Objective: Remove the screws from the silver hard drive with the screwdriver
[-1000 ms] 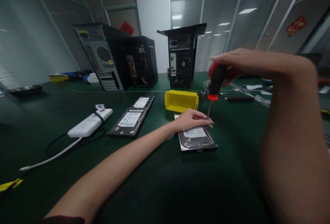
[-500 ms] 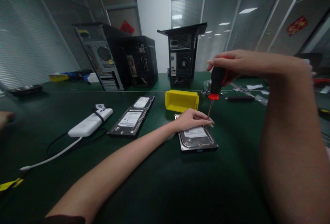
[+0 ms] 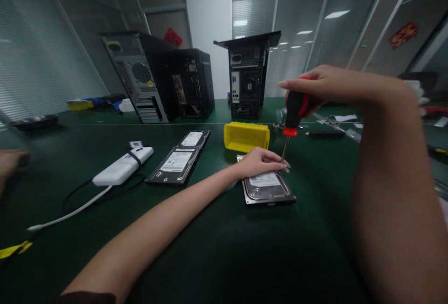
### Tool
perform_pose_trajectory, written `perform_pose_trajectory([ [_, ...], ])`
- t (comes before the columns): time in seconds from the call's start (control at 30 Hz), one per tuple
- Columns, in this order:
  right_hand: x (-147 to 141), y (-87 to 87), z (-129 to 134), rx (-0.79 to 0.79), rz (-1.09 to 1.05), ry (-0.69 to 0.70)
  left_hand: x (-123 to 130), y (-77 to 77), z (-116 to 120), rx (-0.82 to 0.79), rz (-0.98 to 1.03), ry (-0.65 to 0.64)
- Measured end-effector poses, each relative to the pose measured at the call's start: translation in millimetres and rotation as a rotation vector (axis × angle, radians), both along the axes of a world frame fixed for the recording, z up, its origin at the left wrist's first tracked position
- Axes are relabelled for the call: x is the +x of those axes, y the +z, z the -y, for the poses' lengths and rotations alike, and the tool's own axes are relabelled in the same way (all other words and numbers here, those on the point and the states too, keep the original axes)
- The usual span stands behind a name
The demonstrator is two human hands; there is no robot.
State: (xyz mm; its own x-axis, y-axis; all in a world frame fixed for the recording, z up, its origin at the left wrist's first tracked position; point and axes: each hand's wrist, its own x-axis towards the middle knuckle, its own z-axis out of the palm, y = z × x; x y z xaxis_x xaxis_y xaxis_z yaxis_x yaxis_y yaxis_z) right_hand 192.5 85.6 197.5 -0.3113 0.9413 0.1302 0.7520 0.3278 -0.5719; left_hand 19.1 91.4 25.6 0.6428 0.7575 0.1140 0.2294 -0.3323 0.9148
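Note:
A silver hard drive (image 3: 269,191) lies on the green table. Across its far part rests my left hand (image 3: 259,162), its fingers together near the tip of the screwdriver's shaft. Whether those fingers pinch the shaft or the drive is hard to tell. My right hand (image 3: 310,90) is wrapped round the black and red handle of a screwdriver (image 3: 294,110), which stands nearly upright with its tip down at the drive's far right part. The tip itself is hidden by the left fingers. Just beyond the drive is a yellow bin (image 3: 247,137).
Two more hard drives (image 3: 178,160) lie left of centre, beside a white power strip (image 3: 122,169) with cables. Computer cases (image 3: 154,78) and another case (image 3: 248,78) stand behind. A black pen-like tool (image 3: 325,134) lies right. Another person's hand (image 3: 12,162) shows at the left edge.
My right hand has shifted slightly on the screwdriver handle, its finger now stretched a little further left. The other person's hand at the left edge reaches further into view.

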Motion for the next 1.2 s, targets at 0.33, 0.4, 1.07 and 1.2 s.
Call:
perform_pose_trajectory([
  [0.33, -2.0, 3.3, 4.6, 0.189, 0.140, -0.034, 0.6, 1.1, -0.1, -0.036, -0.005, 0.002],
  [0.4, -1.5, 2.9, 3.8, 0.203, 0.125, 0.002, 0.6, 1.7, 0.2, -0.046, -0.015, 0.005],
  [1.07, -2.2, 0.3, -2.0, 0.110, 0.019, 0.075, -0.2, -2.8, -3.0, 0.001, 0.004, -0.026],
  [1.2, -0.2, 0.9, 0.0, 0.146, 0.062, 0.061, -0.1, -4.4, -4.4, -0.005, 0.009, -0.015],
])
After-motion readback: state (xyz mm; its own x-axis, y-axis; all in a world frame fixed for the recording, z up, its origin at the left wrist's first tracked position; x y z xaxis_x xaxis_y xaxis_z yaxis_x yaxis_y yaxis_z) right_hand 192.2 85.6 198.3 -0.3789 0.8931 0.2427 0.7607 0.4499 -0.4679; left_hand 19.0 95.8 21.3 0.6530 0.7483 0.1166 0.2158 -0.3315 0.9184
